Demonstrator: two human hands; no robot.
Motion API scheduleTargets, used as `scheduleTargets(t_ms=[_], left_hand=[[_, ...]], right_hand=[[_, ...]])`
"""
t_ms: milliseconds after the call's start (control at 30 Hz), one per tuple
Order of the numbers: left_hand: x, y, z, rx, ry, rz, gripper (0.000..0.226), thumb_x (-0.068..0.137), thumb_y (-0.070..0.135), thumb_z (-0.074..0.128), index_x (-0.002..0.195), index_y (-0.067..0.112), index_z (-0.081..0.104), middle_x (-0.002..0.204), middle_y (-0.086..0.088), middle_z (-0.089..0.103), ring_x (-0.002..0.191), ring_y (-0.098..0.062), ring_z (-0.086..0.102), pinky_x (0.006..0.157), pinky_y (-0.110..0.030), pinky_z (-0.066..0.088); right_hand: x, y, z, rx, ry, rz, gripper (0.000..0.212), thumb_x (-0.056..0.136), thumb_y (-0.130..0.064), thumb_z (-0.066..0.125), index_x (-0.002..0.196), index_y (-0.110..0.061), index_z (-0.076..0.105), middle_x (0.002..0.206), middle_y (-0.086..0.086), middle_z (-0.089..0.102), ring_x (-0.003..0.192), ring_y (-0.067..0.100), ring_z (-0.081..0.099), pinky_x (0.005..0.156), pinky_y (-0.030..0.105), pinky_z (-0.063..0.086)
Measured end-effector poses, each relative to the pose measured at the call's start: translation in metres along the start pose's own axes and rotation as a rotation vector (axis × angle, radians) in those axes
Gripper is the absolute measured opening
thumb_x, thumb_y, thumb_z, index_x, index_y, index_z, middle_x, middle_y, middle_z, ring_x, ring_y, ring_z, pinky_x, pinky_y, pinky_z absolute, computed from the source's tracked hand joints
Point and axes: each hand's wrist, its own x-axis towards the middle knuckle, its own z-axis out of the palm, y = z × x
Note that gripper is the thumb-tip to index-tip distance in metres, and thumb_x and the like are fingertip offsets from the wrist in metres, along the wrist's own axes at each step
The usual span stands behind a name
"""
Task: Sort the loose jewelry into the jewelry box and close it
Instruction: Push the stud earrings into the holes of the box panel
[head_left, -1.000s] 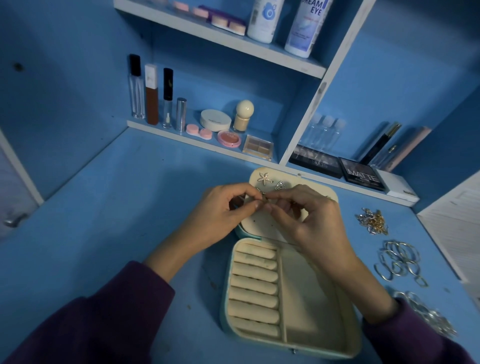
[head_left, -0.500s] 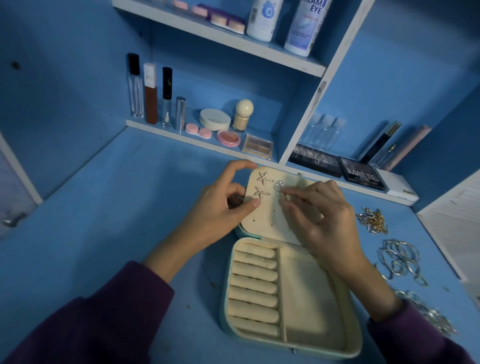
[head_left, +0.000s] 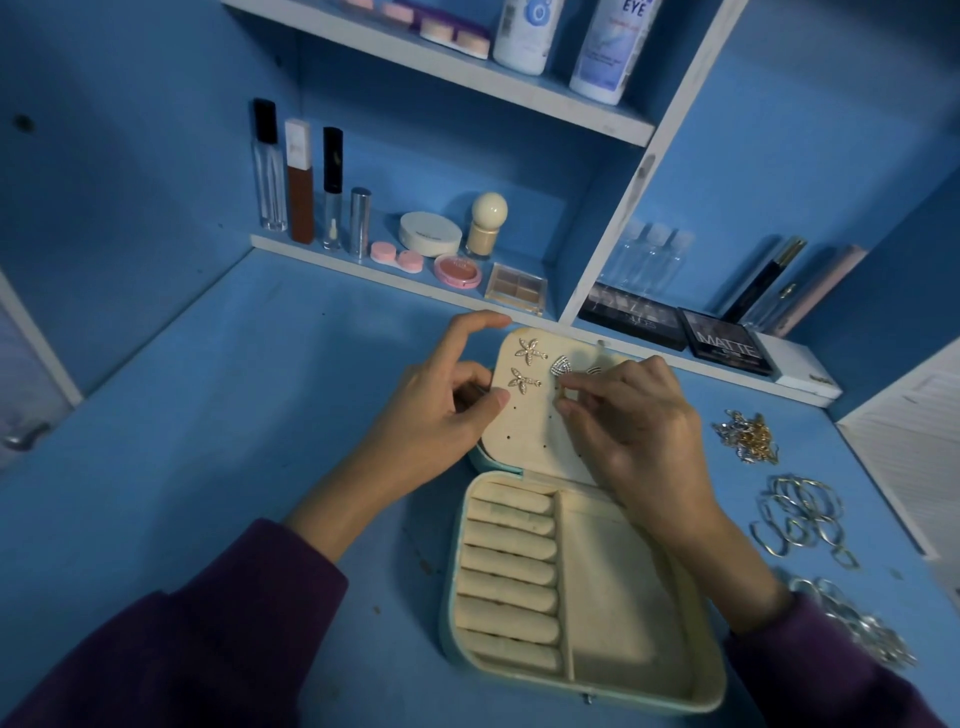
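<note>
The earlier joint pinch is being undone: the shell earring (head_left: 561, 367) is being left seated on the lid of the jewelry box (head_left: 450, 597), which is being gripped by the left hand (head_left: 441, 415); the right hand (head_left: 639, 431), its grip narrow and contents untellable, is being held just beneath.

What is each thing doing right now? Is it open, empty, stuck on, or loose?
jewelry box, open
lid, swung back
ring rolls, empty
starfish earrings, pinned on lid
shell earring, pinned on lid
bangles, loose on table
chains, loose on table
left hand, grips lid
right hand, fingers pinched by shell earring
</note>
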Motion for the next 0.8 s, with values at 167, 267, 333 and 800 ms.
scheduleTargets(t_ms=[167, 267, 333, 800], left_hand=[[0.001, -0.001, 0.0, 0.002, 0.005, -0.001, 0.051, 0.09, 0.005, 0.061, 0.125, 0.037, 0.041, 0.067, 0.001, 0.062, 0.071, -0.024, 0.059, 0.077, -0.033, 0.048], [0.0, 0.0, 0.0, 0.006, 0.004, 0.002, 0.051, 0.09, 0.005, 0.061, 0.126, 0.034, 0.041, 0.068, 0.0, 0.063, 0.071, -0.023, 0.06, 0.077, -0.032, 0.048], [0.0, 0.0, 0.0, 0.011, 0.004, 0.003, 0.051, 0.09, 0.005, 0.061, 0.126, 0.035, 0.041, 0.07, -0.004, 0.063, 0.072, -0.026, 0.06, 0.078, -0.033, 0.049], [0.0, -0.001, 0.0, 0.016, -0.002, 0.0, 0.053, 0.089, 0.006, 0.061, 0.121, 0.043, 0.04, 0.068, 0.005, 0.064, 0.073, -0.025, 0.061, 0.079, -0.033, 0.049]], right_hand=[[0.0, 0.0, 0.002, -0.034, 0.007, -0.014, 0.021, 0.079, -0.021, 0.071, 0.098, -0.012, 0.073, 0.07, -0.002, 0.056, 0.072, 0.021, 0.047, 0.067, 0.024, 0.04], [-0.001, -0.001, 0.001, -0.035, 0.009, -0.009, 0.022, 0.079, -0.022, 0.072, 0.099, -0.012, 0.072, 0.069, -0.002, 0.054, 0.072, 0.02, 0.047, 0.066, 0.025, 0.039], [0.0, -0.002, 0.0, -0.04, 0.007, -0.009, 0.022, 0.078, -0.022, 0.072, 0.098, -0.011, 0.071, 0.068, -0.002, 0.053, 0.071, 0.02, 0.046, 0.065, 0.024, 0.039], [-0.003, -0.002, -0.014, 0.065, 0.001, 0.028, 0.016, 0.085, -0.021, 0.06, 0.09, -0.014, 0.074, 0.076, -0.003, 0.06, 0.076, 0.013, 0.048, 0.072, 0.016, 0.037]])
